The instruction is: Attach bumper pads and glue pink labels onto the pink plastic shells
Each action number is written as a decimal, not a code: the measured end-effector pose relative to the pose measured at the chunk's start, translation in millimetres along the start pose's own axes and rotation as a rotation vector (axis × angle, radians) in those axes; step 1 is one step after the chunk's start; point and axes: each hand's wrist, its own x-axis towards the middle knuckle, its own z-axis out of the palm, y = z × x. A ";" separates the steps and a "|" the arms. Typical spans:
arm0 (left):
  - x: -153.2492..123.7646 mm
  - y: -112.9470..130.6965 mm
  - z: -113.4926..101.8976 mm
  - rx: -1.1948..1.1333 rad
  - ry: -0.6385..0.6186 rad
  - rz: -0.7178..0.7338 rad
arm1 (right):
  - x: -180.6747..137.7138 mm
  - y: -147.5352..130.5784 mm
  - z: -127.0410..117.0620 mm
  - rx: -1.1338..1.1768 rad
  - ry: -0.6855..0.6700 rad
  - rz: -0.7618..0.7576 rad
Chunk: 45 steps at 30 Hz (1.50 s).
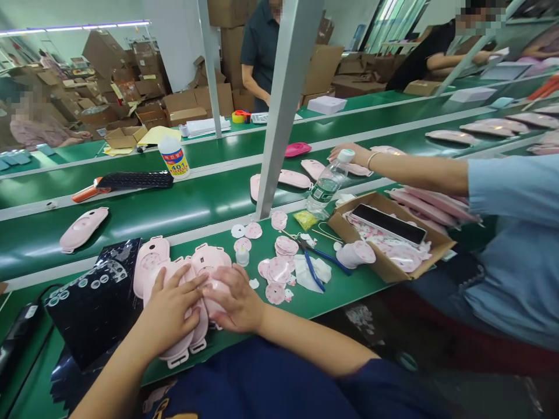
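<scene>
A pile of pale pink moulded plastic shells (pixel 174 273) is pressed flat on the green counter (pixel 340 288) at the near edge, directly under both hands. The left hand (pixel 168 311) is spread open, palm down, over the lower shells, while the right hand (pixel 233 299) is laid loosely curled on the shell beside it, fingertips touching; nothing is seen to be fully enclosed by either hand. A black glossy sheet of round stickers (pixel 94 302) lies just left of the left hand, and small pink round discs (pixel 279 270) are scattered just right of the right hand, with blue-handled scissors (pixel 312 267) beyond them. A co-worker's arm in a light blue sleeve (pixel 502 186) is stretched across the far right. The shells are judged light, stiff and smooth, likely slippery when stacked, and best taken by their rims.
</scene>
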 end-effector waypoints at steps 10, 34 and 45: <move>6.6 28.1 -22.2 0.249 -0.271 -0.119 | 26.2 36.0 -61.0 -0.173 -0.135 0.706; -1.5 8.9 -9.3 0.183 -0.141 -0.043 | 20.4 118.5 -136.0 -0.147 0.388 0.861; -3.4 11.7 -12.4 0.091 -0.114 -0.062 | 17.8 145.5 -153.5 -0.243 0.483 0.923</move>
